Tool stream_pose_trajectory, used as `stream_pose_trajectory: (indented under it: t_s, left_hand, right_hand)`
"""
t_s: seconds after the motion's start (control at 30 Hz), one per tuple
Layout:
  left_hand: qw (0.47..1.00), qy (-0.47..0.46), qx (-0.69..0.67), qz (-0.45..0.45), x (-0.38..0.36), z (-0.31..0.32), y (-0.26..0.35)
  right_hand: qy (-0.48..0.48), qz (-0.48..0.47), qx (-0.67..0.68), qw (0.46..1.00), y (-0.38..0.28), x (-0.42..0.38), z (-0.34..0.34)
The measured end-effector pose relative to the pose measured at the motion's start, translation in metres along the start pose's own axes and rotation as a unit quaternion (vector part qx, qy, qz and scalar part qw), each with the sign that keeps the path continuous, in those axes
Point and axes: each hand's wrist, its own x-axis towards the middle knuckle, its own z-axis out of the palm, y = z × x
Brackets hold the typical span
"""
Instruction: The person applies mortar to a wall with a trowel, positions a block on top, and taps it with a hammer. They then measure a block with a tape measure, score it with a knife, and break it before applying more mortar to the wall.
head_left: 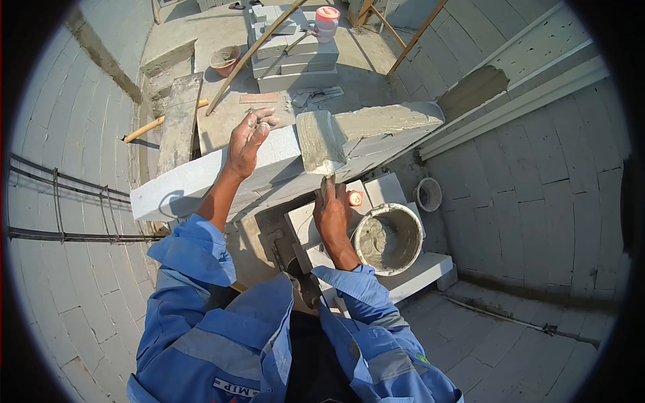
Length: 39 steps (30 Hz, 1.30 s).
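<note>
My right hand [331,213] is closed round the handle of a trowel [321,142]. Its broad blade is coated in wet grey mortar and lies across the top of a low wall of pale blocks [215,172]. To the right of the blade, a layer of mortar [390,119] covers the wall top. My left hand [250,142] is over the wall's far top edge, left of the blade, with fingers bent, thumb apart and nothing in it. Beside my right wrist stands a round bucket [388,272] with mortar inside. A small red-and-white object [355,197] sits near its rim.
Beyond the wall are stacked blocks [295,82], a red-and-white pail [326,25], an orange bucket [225,60] and a slanting wooden pole [252,55]. A smaller grey bucket [428,194] stands at right. Steel bars [60,201] jut in from the left. Block walls [524,215] rise around.
</note>
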Motion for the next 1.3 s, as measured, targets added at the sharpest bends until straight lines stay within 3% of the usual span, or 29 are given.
stream_pose_trajectory:
  t_s: [0.07, 0.2, 0.33, 0.47, 0.57, 0.73, 0.8, 1.1, 1.2, 1.3]
  left_hand:
    - [1.0, -0.002, 0.001, -0.001, 0.0, 0.0, -0.002]
    - [1.0, 0.004, 0.011, 0.001, 0.0, 0.001, -0.002]
    - [1.0, -0.004, 0.024, -0.01, 0.0, 0.0, 0.001]
    - [1.0, -0.004, 0.009, 0.004, -0.001, 0.001, -0.005]
    - [1.0, 0.005, 0.017, 0.0, -0.001, 0.0, -0.005]
    - [0.998, 0.041, -0.049, 0.011, 0.0, -0.001, -0.006]
    - [0.997, 0.041, -0.052, 0.035, 0.002, -0.005, -0.015]
    - [0.998, 0.033, -0.019, 0.043, 0.0, -0.005, -0.012]
    - [0.998, 0.034, -0.039, 0.037, -0.001, -0.005, -0.012]
    - [0.997, 0.037, -0.058, 0.032, -0.001, -0.005, -0.012]
  right_hand:
    - [-0.075, 0.004, 0.008, 0.997, 0.001, -0.003, -0.022]
    - [-0.122, -0.01, 0.006, 0.992, 0.022, -0.039, -0.054]
    - [-0.116, -0.007, -0.027, 0.993, 0.021, -0.065, -0.086]
    - [-0.044, 0.005, 0.028, 0.999, 0.011, -0.04, -0.094]
    - [-0.115, 0.069, 0.023, 0.991, -0.015, -0.015, -0.09]
    - [-0.151, -0.058, 0.027, 0.987, -0.046, -0.027, -0.064]
    - [-0.168, -0.068, 0.019, 0.983, -0.046, -0.026, -0.066]
    - [-0.044, 0.023, -0.067, 0.997, 0.022, 0.035, -0.08]
    - [-0.053, 0.088, -0.047, 0.994, 0.012, 0.035, -0.096]
    - [-0.088, 0.042, -0.042, 0.994, -0.01, 0.021, -0.108]
